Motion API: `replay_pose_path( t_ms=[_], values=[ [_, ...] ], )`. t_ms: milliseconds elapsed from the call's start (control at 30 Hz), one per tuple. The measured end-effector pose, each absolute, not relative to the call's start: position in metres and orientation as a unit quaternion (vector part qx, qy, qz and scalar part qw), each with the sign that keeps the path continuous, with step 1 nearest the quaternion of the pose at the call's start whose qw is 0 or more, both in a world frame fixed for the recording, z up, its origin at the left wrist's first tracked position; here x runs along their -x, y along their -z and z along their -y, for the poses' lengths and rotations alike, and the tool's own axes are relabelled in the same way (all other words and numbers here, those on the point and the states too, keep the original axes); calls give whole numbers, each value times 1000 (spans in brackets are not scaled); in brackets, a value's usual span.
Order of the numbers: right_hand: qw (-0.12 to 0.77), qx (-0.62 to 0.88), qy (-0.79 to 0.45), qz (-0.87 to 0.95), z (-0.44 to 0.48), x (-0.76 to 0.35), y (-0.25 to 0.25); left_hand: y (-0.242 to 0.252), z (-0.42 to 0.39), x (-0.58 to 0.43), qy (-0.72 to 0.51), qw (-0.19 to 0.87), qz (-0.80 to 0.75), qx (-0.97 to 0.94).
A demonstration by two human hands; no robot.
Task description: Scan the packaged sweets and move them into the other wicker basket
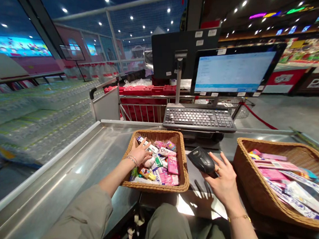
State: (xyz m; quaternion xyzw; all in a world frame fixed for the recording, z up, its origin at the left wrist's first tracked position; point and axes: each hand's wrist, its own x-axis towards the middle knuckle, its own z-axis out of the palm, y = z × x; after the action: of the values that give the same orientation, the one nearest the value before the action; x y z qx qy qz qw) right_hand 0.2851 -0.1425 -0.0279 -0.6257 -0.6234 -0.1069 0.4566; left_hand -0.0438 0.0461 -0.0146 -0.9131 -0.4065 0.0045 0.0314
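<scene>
My left hand (138, 153) reaches into the left wicker basket (183, 158), fingers spread over small packaged goods. A white rounded item (149, 162) lies by its fingers; I cannot tell whether they touch it. Around it are a Dove packet (166, 151), a pink box (173, 164), a green-and-white pack (158, 161) and a yellow packet (147, 173). My right hand (223, 179) is open, its fingers apart, right beside a black barcode scanner (200, 160). Its thumb is near the scanner's lower edge; whether they touch is unclear.
A second wicker basket (241, 164) with long boxes and pink packs stands at the right. Behind the counter's keyboard (199, 117) is a lit monitor (232, 73). A metal counter (77, 172) with raised edges extends left. A cart (105, 104) and stacked bottles (35, 120) stand beyond.
</scene>
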Motion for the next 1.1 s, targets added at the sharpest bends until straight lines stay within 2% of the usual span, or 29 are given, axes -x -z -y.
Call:
replay_pose_path(
  t_ms=[200,633,1100],
  values=[
    [462,620,112,624,142,-285,29,12,-42,52,14,60,442,895],
    [467,620,109,621,144,-284,28,7,-20,73,3,38,448,893],
    [463,621,102,624,146,-287,30,13,-5,50,-73,11,308,949]
  ],
)
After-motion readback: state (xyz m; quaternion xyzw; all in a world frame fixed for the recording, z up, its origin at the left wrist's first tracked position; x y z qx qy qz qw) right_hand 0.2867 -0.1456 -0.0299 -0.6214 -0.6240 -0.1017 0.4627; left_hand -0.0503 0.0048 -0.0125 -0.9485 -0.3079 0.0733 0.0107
